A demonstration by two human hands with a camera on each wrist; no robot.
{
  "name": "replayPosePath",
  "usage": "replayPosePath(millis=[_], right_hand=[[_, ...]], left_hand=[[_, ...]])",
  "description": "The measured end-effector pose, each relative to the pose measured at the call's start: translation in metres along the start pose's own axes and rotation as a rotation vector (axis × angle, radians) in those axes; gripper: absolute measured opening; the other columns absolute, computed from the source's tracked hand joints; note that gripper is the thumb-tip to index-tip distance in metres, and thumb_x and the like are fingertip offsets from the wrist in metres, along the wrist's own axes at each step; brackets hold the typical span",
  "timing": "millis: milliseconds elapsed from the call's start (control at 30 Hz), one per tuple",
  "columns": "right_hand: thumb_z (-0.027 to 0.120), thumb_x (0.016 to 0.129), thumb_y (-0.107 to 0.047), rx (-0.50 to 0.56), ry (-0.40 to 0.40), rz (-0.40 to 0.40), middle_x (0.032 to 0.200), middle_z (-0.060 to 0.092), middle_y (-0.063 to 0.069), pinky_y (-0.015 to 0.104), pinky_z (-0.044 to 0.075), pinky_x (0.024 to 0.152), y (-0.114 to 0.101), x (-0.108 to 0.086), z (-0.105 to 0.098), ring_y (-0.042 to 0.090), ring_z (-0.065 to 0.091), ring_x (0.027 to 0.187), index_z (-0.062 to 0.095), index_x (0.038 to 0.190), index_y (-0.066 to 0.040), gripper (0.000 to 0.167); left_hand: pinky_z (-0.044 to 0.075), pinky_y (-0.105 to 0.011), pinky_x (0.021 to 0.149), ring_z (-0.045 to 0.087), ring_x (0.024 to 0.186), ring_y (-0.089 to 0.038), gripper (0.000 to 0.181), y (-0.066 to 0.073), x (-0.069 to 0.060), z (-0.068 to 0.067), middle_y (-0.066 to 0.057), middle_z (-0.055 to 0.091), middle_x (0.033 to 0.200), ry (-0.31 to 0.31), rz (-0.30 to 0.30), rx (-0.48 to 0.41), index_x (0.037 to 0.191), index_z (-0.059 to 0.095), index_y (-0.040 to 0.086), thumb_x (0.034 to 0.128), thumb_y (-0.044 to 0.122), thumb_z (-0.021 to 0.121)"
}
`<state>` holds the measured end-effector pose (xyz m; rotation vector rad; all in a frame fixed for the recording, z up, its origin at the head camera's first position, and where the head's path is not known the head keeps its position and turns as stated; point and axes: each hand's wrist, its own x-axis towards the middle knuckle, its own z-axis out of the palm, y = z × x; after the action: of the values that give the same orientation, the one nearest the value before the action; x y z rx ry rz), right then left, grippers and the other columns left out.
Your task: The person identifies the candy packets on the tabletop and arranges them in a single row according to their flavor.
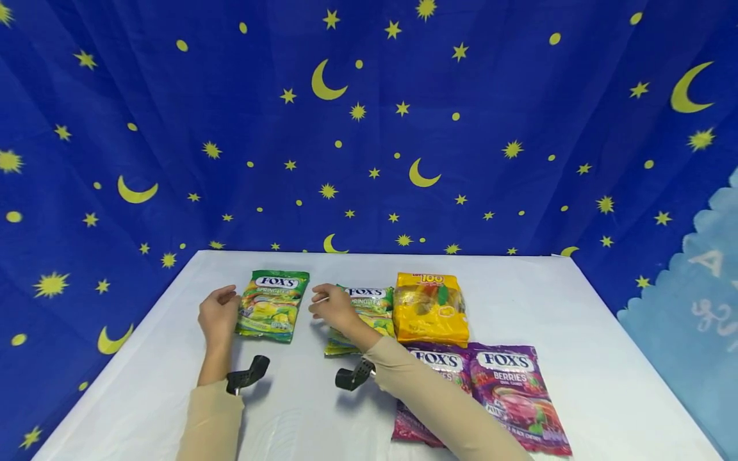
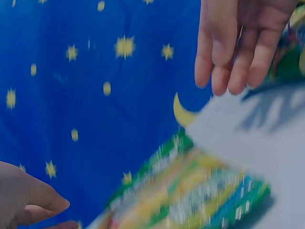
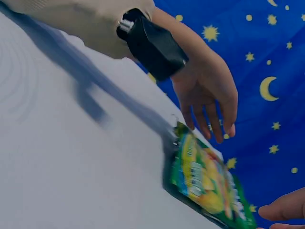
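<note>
A green FOX'S Spring Tea candy bag (image 1: 273, 307) lies face up at the left of the table. My left hand (image 1: 219, 315) is at its left edge, fingers loose; whether they touch it I cannot tell. To the bag's right, my right hand (image 1: 336, 308) hovers apart from it, holding nothing, partly covering more green Spring Tea bags (image 1: 371, 314). In the left wrist view the right hand's fingers (image 2: 233, 71) hang straight. The right wrist view shows the left hand (image 3: 209, 95) with relaxed fingers beside the green bag (image 3: 205, 176).
A yellow LOT 100 candy bag (image 1: 429, 314) stands against the right-hand green bags. Two purple FOX'S Berries bags lie nearer, one (image 1: 513, 397) in full view, the other (image 1: 438, 365) partly under my right sleeve. A blue star-and-moon cloth (image 1: 369, 128) hangs behind the white table (image 1: 588, 333).
</note>
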<state>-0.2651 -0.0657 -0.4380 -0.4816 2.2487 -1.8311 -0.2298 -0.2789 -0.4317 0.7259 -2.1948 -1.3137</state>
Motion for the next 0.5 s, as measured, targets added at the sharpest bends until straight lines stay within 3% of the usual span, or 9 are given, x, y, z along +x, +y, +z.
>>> replayPosePath(millis=[100, 300, 400, 500], right_hand=[[0.065, 0.087, 0.002, -0.104, 0.000, -0.027, 0.104, 0.064, 0.020, 0.033, 0.056, 0.068, -0.003, -0.006, -0.018, 0.029, 0.066, 0.080, 0.056, 0.126, 0.009, 0.041], [0.065, 0.092, -0.012, -0.372, 0.020, 0.036, 0.102, 0.065, 0.013, 0.032, 0.048, 0.064, -0.016, -0.018, -0.060, 0.020, 0.060, 0.076, 0.055, 0.129, 0.006, 0.042], [0.065, 0.092, -0.018, -0.470, 0.018, 0.077, 0.101, 0.064, 0.015, 0.037, 0.049, 0.069, -0.020, -0.024, -0.078, 0.023, 0.059, 0.076, 0.054, 0.131, 0.006, 0.047], [0.066, 0.091, -0.021, -0.541, 0.008, 0.106, 0.100, 0.063, 0.016, 0.037, 0.049, 0.070, -0.022, -0.033, -0.091, 0.022, 0.057, 0.075, 0.053, 0.131, 0.008, 0.051]], left_hand=[[0.040, -0.049, 0.098, 0.055, 0.113, -0.041, 0.034, 0.017, -0.007, -0.001, -0.028, 0.060, 0.120, -0.060, 0.047, -0.009, 0.124, 0.059, -0.007, 0.0928, 0.006, 0.054], [0.042, -0.049, 0.097, 0.051, 0.118, -0.040, 0.040, 0.048, -0.026, 0.003, -0.026, 0.055, 0.128, -0.309, 0.117, -0.018, 0.134, 0.051, -0.004, 0.0978, 0.014, 0.053], [0.044, -0.048, 0.095, 0.051, 0.119, -0.039, 0.041, 0.056, -0.036, 0.011, -0.026, 0.055, 0.129, -0.424, 0.148, -0.028, 0.135, 0.050, -0.003, 0.0992, 0.017, 0.053], [0.044, -0.049, 0.095, 0.052, 0.119, -0.040, 0.040, 0.059, -0.045, 0.022, -0.026, 0.056, 0.127, -0.500, 0.177, -0.029, 0.134, 0.051, -0.003, 0.0993, 0.017, 0.053]])
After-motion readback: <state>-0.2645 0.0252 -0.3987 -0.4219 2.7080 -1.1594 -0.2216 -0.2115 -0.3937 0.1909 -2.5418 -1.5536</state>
